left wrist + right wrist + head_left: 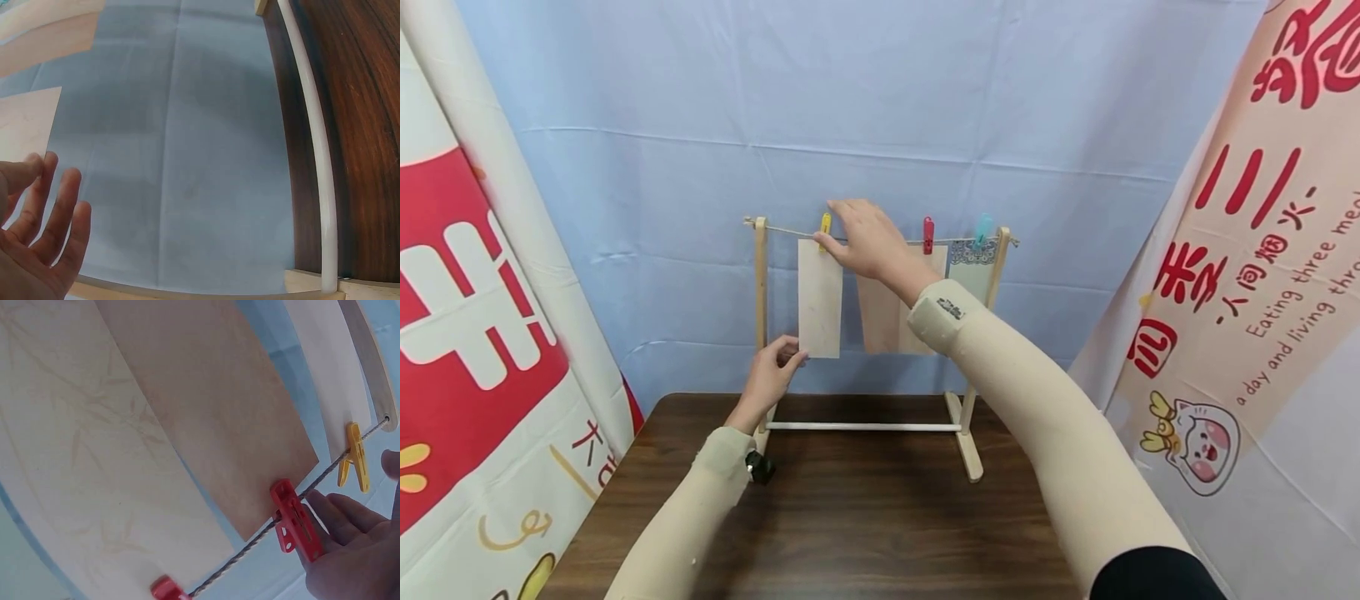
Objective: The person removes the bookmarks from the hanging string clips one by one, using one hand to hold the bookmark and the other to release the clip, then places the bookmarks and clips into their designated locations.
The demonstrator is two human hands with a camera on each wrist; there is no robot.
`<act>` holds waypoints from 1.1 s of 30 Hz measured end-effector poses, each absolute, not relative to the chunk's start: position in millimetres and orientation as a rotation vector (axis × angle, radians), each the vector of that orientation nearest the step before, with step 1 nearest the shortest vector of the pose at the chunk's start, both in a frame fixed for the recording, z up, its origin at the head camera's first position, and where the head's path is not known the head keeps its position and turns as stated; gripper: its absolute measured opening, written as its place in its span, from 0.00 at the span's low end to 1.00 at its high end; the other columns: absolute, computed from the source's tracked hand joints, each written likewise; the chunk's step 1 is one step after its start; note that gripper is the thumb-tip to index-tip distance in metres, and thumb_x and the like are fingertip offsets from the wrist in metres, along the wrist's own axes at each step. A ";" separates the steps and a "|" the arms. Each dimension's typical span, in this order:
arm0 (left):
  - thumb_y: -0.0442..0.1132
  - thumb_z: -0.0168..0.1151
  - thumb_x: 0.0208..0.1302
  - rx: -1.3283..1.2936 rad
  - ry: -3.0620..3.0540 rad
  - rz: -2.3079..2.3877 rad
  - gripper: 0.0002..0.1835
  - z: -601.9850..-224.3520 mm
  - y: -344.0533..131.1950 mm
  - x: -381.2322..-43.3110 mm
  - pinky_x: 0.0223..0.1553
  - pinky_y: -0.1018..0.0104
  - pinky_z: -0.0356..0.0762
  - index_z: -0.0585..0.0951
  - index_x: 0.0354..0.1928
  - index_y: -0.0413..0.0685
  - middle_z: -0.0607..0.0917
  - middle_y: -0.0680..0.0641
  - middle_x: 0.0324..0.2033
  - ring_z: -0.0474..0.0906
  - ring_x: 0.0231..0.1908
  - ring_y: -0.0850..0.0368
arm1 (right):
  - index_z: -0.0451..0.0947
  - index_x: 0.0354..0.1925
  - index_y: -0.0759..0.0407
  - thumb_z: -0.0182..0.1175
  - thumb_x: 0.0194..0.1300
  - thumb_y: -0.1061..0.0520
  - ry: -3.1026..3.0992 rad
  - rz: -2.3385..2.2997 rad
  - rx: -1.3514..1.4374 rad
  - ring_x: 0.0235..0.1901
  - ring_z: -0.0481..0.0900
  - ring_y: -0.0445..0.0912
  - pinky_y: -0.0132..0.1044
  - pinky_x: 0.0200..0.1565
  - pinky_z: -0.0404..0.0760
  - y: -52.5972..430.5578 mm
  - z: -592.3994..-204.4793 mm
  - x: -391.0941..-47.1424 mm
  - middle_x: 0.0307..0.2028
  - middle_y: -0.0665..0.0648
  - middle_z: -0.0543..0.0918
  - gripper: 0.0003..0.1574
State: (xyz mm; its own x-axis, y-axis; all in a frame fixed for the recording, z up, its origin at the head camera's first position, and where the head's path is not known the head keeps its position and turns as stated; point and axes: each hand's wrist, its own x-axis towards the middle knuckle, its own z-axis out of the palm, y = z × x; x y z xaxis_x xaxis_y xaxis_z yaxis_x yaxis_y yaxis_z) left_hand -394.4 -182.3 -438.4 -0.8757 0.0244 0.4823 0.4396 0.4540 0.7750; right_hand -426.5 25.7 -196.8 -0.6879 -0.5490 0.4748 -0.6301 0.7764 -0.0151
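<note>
My left hand point(771, 371) pinches the lower left corner of a narrow cream paper sheet point(820, 300) between thumb and forefinger; the left wrist view shows its other fingers spread. A yellow clothespin point(826, 223) fastens that sheet's top to a twine line. My right hand point(872, 242) is up at the line, just right of the yellow clothespin. In the right wrist view, its thumb and fingers stand apart, with the yellow clothespin point(356, 456) in front of them, unheld. A red clothespin point(297, 522) on a brownish sheet point(212, 412) overlaps the fingers; contact is unclear.
A wooden frame point(762, 292) with a white lower bar point(865, 427) stands on the dark wood table point(865, 517). Further right along the line hang more sheets, under another red clothespin point(928, 235) and a light blue one point(982, 232). Blue cloth point(865, 100) covers the back.
</note>
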 end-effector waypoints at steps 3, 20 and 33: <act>0.36 0.68 0.77 -0.393 -2.306 -1.407 0.10 -439.3 -181.8 -394.9 0.42 0.60 0.79 0.85 0.54 0.39 0.91 0.38 0.41 0.87 0.41 0.43 | 0.64 0.81 0.63 0.54 0.84 0.37 -2.534 0.220 0.852 0.78 0.66 0.57 0.50 0.79 0.61 23.7 -196.2 -427.4 0.77 0.63 0.71 0.43; 0.42 0.65 0.80 -0.378 -2.306 -1.413 0.13 -447.2 -179.8 -394.6 0.44 0.50 0.84 0.86 0.58 0.43 0.91 0.38 0.44 0.89 0.43 0.43 | 0.76 0.73 0.62 0.50 0.87 0.46 -2.503 0.362 0.864 0.73 0.73 0.57 0.51 0.77 0.65 25.8 -200.3 -431.5 0.70 0.61 0.80 0.29; 0.39 0.65 0.79 -0.377 -2.248 -1.394 0.11 -446.3 -180.3 -395.2 0.43 0.53 0.84 0.86 0.56 0.44 0.91 0.41 0.40 0.89 0.40 0.45 | 0.82 0.61 0.59 0.62 0.82 0.49 -2.373 0.571 0.943 0.62 0.80 0.56 0.49 0.66 0.76 28.0 -202.1 -427.3 0.55 0.58 0.87 0.19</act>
